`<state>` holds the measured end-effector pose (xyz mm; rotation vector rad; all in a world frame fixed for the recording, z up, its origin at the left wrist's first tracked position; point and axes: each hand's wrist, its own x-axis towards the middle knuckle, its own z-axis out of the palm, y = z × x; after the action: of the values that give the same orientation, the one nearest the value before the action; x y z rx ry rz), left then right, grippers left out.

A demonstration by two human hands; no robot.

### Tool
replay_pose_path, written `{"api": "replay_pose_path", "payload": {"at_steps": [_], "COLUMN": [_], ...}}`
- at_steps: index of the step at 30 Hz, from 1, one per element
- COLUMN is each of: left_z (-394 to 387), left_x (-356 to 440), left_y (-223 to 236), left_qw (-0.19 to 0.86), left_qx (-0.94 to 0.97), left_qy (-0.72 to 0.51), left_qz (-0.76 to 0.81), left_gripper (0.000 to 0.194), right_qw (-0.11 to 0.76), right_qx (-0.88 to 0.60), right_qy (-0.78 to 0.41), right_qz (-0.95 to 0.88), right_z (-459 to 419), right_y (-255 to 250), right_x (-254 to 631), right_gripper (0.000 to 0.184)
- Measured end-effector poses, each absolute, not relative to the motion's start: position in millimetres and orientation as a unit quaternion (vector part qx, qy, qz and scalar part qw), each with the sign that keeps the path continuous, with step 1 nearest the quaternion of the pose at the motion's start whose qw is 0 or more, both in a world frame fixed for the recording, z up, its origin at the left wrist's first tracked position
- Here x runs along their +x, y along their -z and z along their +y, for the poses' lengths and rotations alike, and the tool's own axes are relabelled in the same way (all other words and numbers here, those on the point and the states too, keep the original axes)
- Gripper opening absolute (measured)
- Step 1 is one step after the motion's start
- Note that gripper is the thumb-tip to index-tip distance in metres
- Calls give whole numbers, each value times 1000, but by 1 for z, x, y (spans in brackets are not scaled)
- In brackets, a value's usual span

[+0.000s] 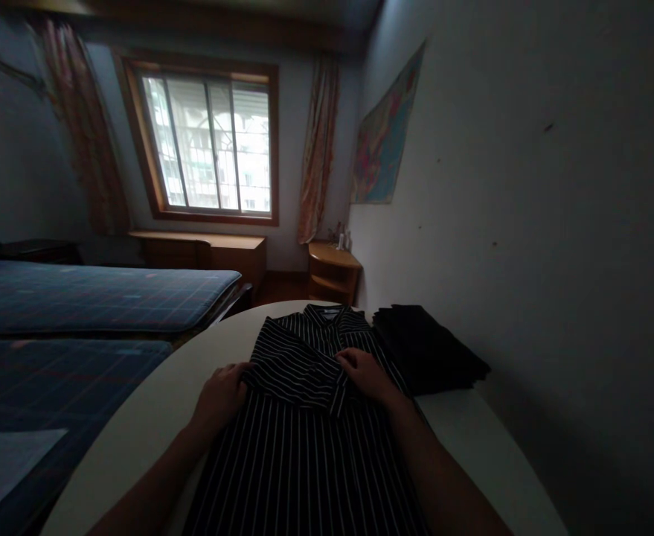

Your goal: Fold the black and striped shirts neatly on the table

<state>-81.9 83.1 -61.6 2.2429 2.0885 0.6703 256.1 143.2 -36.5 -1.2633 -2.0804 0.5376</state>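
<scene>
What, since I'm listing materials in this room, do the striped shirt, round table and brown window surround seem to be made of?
Striped shirt: soft, matte cloth, perhaps cotton or a blend; its sleeve folds limply.
Round table: smooth, pale, plain top, perhaps laminate.
Window surround: probably stained wood, going by its reddish-brown colour.

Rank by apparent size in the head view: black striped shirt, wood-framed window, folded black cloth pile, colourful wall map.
1. Black striped shirt
2. Wood-framed window
3. Folded black cloth pile and colourful wall map: too alike to rank
</scene>
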Motion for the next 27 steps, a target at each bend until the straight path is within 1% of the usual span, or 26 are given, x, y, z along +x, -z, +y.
{"api": "replay_pose_path", "payload": {"at_steps": [2,4,6,10,13,14,17,20,22,24,27], "left_z": [82,80,78,77,78,79,81,82,83,84,85], "left_x": [-82,-81,-78,-72,-69,-69,-69,-71,-71,-71,-69], "left_y": [58,53,48,42,44,45,49,51,52,52,53], "left_qw": [16,37,59,70,64,61,46,37,34,33,30], "left_qx": [709,696,677,642,636,638,646,652,660,670,675], "left_qy": [-204,-199,-196,-197,-207,-212,-223,-220,-216,-212,-208], "left_qz": [675,689,707,738,741,738,729,724,719,710,707], "left_gripper": [43,41,38,23,26,27,25,19,20,24,33], "right_qw": [311,303,293,276,260,253,243,223,186,128,56], "right_qx": [-464,-447,-444,-467,-484,-490,-506,-500,-498,-498,-489], "right_qy": [-196,-191,-185,-133,-79,-68,-64,-73,-74,-69,-61], "right_qz": [-806,-820,-827,-830,-832,-831,-825,-834,-844,-855,-868], "right_z": [144,144,143,136,131,131,132,136,141,146,156], "right_y": [41,44,46,38,33,33,37,41,38,32,18], "right_x": [255,255,256,252,247,245,243,243,244,243,240], "right_gripper": [27,34,36,20,26,26,20,24,27,27,23]}}
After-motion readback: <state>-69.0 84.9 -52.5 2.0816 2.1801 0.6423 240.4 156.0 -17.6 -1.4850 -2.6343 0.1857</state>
